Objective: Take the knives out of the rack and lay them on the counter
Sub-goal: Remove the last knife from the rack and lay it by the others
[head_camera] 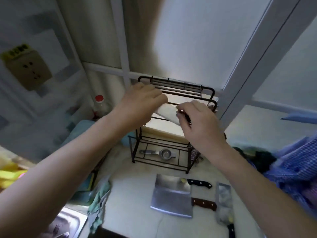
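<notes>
A black wire rack (173, 85) stands at the back of the white counter (130, 200). Both hands are at its top. My right hand (199, 122) grips the dark handle of a knife (165, 114) whose pale blade tilts across the rack's upper rails. My left hand (142, 103) lies over the top rail and the blade's left end; its grip is hidden. Three knives lie on the counter in front: a black-handled cleaver (171, 183), a brown-handled cleaver (171, 202) and a narrower knife (223, 200) to the right.
A metal squeezer (158, 153) lies on the rack's bottom shelf. A teal cloth (100, 201) hangs by the steel sink (68, 222) at the lower left. A red-capped bottle (100, 104) stands left of the rack, and blue checked fabric (295, 169) is at right.
</notes>
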